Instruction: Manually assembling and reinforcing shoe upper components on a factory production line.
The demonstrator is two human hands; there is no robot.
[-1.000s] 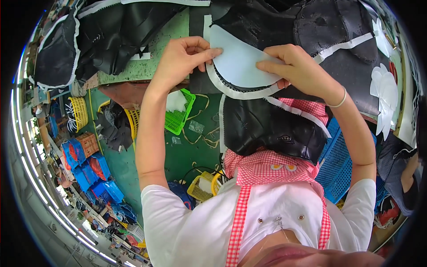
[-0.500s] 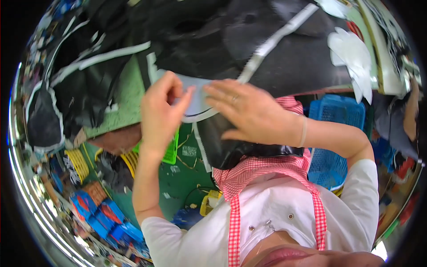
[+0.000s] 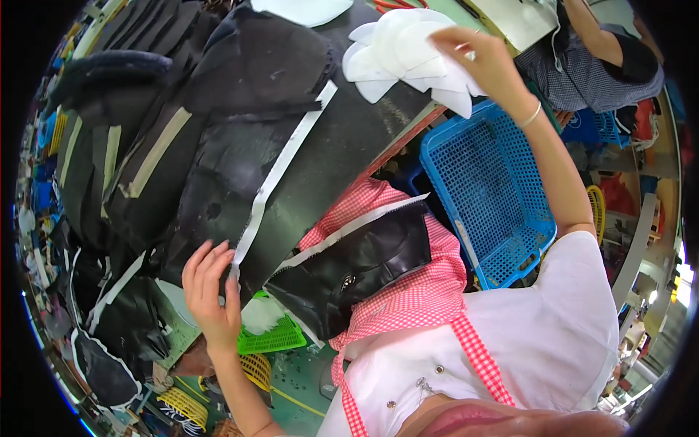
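Observation:
My right hand [image 3: 486, 69] reaches over a pile of thin white rounded pieces [image 3: 397, 54] at the table's far right. Its fingers are stretched out and slightly bent, with the fingertips at the upper pieces. My left hand [image 3: 212, 298] is at the near left, its fingers apart beside the lower end of a white strip [image 3: 273, 175] on the black sheet material [image 3: 226, 167]. Across my lap, on a red-checked apron [image 3: 408, 306], lies a black leather-like piece [image 3: 364, 262] with a white band along its upper edge.
A blue plastic basket [image 3: 495, 197] stands right of my lap. Below the left table edge sits a green basket [image 3: 273, 339] with white material in it. Stacked dark panels [image 3: 138, 138] cover the table's left. Another person [image 3: 597, 65] works at the far right.
My hands were close together over a pale curved piece at the table edge. Now they are apart, the right one over the white pile. The view has swung to the right.

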